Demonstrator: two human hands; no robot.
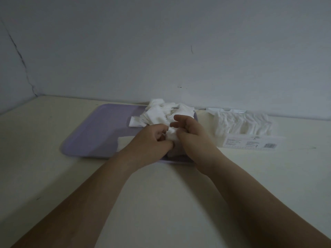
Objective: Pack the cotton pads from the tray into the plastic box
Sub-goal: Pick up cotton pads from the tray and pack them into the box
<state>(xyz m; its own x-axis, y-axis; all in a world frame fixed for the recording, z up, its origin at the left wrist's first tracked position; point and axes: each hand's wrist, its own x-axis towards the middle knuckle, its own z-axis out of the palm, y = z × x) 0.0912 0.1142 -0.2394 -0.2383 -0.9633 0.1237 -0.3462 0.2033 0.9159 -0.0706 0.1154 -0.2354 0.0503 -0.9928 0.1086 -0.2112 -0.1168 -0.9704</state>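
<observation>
A lilac tray [100, 129] lies on the table with a loose heap of white cotton pads [161, 113] at its far right. Both hands meet over the tray's near right part. My left hand [152, 140] has its fingers curled round a small bunch of pads [172, 134]. My right hand [191, 133] pinches the same bunch with thumb and lower fingers, its upper fingers spread. A clear plastic box [243, 126] to the right of the tray holds a row of pads. One more pad [123, 142] lies on the tray left of my left wrist.
The box has a printed label [250, 143] along its near side. A pale wall [161, 51] rises directly behind tray and box. The cream table [161, 194] stretches toward me under my forearms.
</observation>
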